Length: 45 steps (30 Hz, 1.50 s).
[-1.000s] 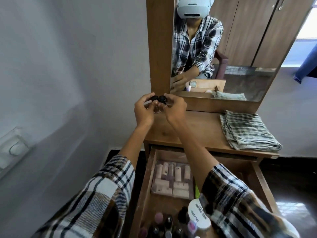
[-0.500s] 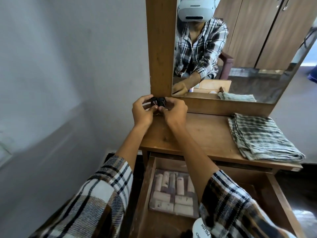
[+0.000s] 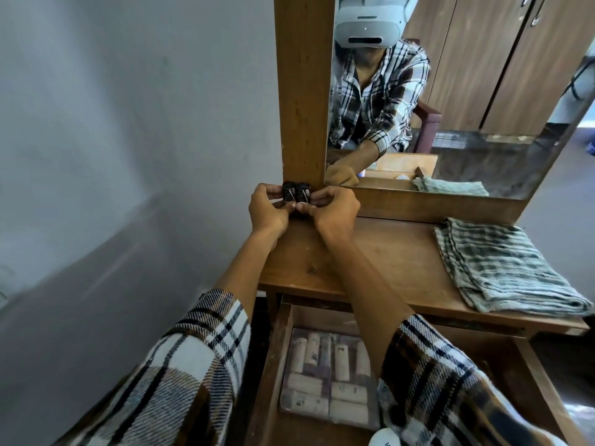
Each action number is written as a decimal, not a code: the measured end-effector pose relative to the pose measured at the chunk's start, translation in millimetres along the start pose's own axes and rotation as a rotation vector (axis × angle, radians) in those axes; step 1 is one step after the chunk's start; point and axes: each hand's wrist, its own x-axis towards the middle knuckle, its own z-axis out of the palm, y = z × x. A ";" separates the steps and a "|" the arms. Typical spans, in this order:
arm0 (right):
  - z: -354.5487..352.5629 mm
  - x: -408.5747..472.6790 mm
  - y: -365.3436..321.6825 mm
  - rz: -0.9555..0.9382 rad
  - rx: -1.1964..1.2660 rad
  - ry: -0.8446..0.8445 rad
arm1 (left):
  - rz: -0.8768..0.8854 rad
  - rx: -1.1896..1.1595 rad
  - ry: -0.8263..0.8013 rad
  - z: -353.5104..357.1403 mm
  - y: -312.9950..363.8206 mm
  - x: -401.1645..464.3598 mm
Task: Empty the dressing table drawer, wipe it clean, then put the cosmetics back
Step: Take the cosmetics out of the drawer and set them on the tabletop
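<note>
Two small black-capped bottles (image 3: 296,192) stand side by side at the back left corner of the dressing table top (image 3: 386,252), against the mirror frame. My left hand (image 3: 269,210) pinches the left bottle and my right hand (image 3: 335,210) pinches the right one. Their lower parts are hidden by my fingers. Below, the drawer (image 3: 273,365) is pulled out. It holds a clear tray of pale cylindrical tubes (image 3: 325,381) and a white round lid (image 3: 384,439) at the bottom edge.
A folded checked cloth (image 3: 505,268) lies on the right side of the table top. The mirror (image 3: 450,107) rises behind it on a wooden frame (image 3: 302,91). A grey wall stands close on the left.
Both hands have lowered the two bottles to the back left corner of the table top. The view has tilted up, so less of the drawer shows.
</note>
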 end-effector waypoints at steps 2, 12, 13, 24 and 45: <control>-1.1 0.7 -1.5 0.004 -0.031 -0.009 | -0.004 0.011 -0.012 -0.4 0.8 -0.7; -41.6 -36.2 -15.1 -0.124 -0.111 -0.031 | 0.212 -0.025 0.127 -19.2 13.4 -42.8; -48.7 -44.3 -16.4 -0.159 -0.113 -0.041 | 0.245 -0.012 0.112 -22.4 16.7 -52.0; -129.5 -164.4 -20.2 -0.219 -0.255 -0.333 | 0.388 0.198 -0.280 -69.8 34.5 -196.5; -130.5 -276.3 -1.5 -0.152 -0.773 -0.633 | 0.269 0.749 -0.633 -116.3 1.7 -288.6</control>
